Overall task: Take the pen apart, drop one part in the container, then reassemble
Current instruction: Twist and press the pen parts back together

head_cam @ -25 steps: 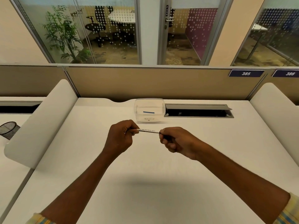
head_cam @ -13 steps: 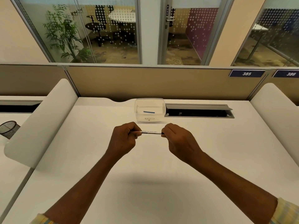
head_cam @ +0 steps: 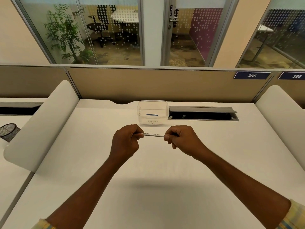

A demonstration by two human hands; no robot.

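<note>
A thin white pen [head_cam: 153, 135] with dark print along its barrel is held level above the white desk [head_cam: 148, 179]. My left hand [head_cam: 126, 141] pinches its left end and my right hand [head_cam: 179, 140] pinches its right end; both ends are hidden inside the fingers. Just behind the hands stands a clear plastic container [head_cam: 152, 113] with a handwritten label on its front wall. A small blue pen part [head_cam: 151, 114] lies inside it.
An open cable tray [head_cam: 203, 114] is sunk into the desk right of the container. Curved white dividers stand at the left [head_cam: 41, 123] and right [head_cam: 280, 116]. A tan partition [head_cam: 156, 85] closes the back. A black mesh basket [head_cam: 8, 132] sits on the neighbouring desk.
My right hand has turned over at the pen's right end, knuckles now up, and both hands have drifted slightly right. The pen stays level between them.
</note>
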